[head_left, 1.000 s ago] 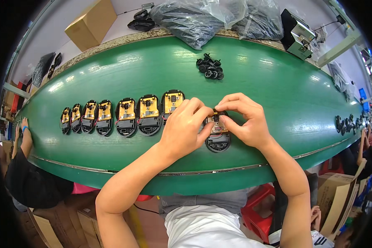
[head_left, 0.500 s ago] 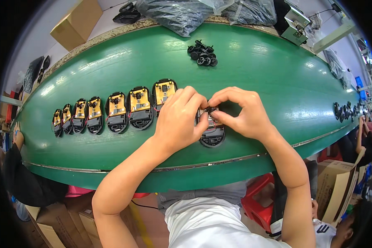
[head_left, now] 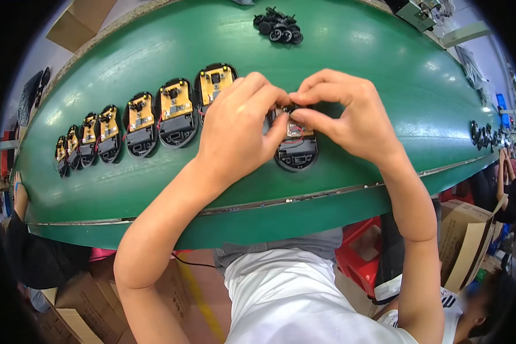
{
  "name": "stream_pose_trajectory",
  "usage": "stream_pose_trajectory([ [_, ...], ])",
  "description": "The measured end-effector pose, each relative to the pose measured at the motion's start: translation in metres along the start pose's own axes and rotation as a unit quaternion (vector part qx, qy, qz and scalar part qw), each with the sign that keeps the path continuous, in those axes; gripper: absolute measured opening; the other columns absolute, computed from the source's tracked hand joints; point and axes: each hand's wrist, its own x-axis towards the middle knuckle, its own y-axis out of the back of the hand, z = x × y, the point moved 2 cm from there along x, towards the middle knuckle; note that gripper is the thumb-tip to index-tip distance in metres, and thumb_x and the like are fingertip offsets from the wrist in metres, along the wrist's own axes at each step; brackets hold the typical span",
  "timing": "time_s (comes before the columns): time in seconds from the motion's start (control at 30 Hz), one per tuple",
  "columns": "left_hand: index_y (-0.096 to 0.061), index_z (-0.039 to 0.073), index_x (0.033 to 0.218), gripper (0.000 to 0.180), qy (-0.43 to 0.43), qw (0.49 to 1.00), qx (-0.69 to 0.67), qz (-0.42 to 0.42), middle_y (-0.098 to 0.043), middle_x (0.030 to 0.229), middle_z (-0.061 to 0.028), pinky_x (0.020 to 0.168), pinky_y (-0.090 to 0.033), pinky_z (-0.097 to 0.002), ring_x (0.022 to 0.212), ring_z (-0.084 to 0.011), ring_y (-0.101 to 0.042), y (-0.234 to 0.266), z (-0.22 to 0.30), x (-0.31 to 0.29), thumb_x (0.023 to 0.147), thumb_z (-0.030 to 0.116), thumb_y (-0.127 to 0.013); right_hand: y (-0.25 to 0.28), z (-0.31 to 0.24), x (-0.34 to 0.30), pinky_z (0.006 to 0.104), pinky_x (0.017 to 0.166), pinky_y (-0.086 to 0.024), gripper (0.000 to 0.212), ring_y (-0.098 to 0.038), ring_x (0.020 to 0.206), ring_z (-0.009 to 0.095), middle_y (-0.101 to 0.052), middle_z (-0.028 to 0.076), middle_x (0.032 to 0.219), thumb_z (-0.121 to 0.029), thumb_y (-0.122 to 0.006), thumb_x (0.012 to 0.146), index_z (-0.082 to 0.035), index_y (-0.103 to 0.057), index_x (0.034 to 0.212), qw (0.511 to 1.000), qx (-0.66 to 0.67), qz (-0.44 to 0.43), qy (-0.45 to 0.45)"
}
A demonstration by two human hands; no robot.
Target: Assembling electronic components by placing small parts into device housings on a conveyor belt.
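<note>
An open computer mouse base (head_left: 297,156), black with a circuit board and thin red wires, lies on the green table in front of me. My left hand (head_left: 235,123) grips its left side, thumb and fingers closed near the board. From the other side, my right hand (head_left: 350,112) pinches a small black part at the far end of the board, which looks like a scroll wheel; the fingertips mostly hide it. Left of my hands runs a row of several similar mouse bases (head_left: 178,117) with yellow-brown boards.
A pile of black scroll wheels (head_left: 278,27) sits farther back on the green table (head_left: 350,189). More small black parts (head_left: 483,136) lie at the far right. Cardboard boxes (head_left: 470,246) and a red stool (head_left: 358,252) stand below the edge. Other people sit at both sides.
The view has shifted, so the table and mouse bases appear higher in the picture. Both hands stay at the same mouse base, fingers still pinched together at its far end.
</note>
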Motion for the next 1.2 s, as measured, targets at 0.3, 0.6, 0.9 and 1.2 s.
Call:
stream_pose_trajectory([
  [0.3, -0.065, 0.0, 0.086, 0.018, -0.005, 0.998, 0.055, -0.013, -0.061, 0.077, -0.0094, 0.066, -0.05, -0.0335, 0.071, -0.0208, -0.061, 0.005, -0.002, 0.005, 0.077, 0.01, -0.076, 0.0, -0.002, 0.005, 0.0306, 0.086, -0.053, 0.025, -0.067, 0.092, 0.019, -0.07, 0.009, 0.099, -0.004, -0.08, 0.082, 0.002, -0.075, 0.106, 0.996, 0.012, -0.079, -0.027],
  [0.6, -0.07, 0.0, 0.085, 0.012, -0.009, 0.999, 0.041, -0.006, -0.064, 0.08, -0.0068, 0.067, -0.051, -0.0332, 0.074, -0.0211, -0.066, 0.002, 0.006, 0.0, 0.081, 0.006, -0.079, 0.006, -0.01, 0.005, 0.0314, 0.073, -0.052, 0.022, -0.066, 0.079, 0.021, -0.07, 0.013, 0.088, -0.008, -0.079, 0.085, 0.002, -0.078, 0.104, 0.996, 0.033, -0.066, -0.043],
  [0.9, -0.068, 0.007, 0.097, 0.021, -0.102, 0.99, 0.09, 0.043, -0.067, 0.082, -0.007, 0.076, -0.051, -0.0401, 0.079, -0.0287, -0.067, 0.005, 0.013, 0.0, 0.079, 0.009, -0.077, 0.011, 0.004, 0.004, 0.0316, 0.088, -0.052, 0.029, -0.067, 0.093, 0.018, -0.069, 0.009, 0.101, -0.009, -0.079, 0.085, 0.0, -0.074, 0.113, 0.98, 0.131, -0.113, -0.1],
  [1.2, -0.069, 0.002, 0.104, 0.017, -0.095, 0.969, 0.221, 0.049, -0.072, 0.102, -0.0099, 0.093, -0.051, -0.0392, 0.101, -0.0328, -0.068, 0.065, -0.01, 0.011, 0.087, 0.007, -0.068, -0.015, -0.03, -0.011, 0.0472, 0.109, -0.045, 0.053, -0.056, 0.128, 0.037, -0.063, 0.015, 0.13, -0.033, -0.084, 0.078, -0.005, -0.068, 0.121, 0.986, -0.061, -0.096, 0.123],
])
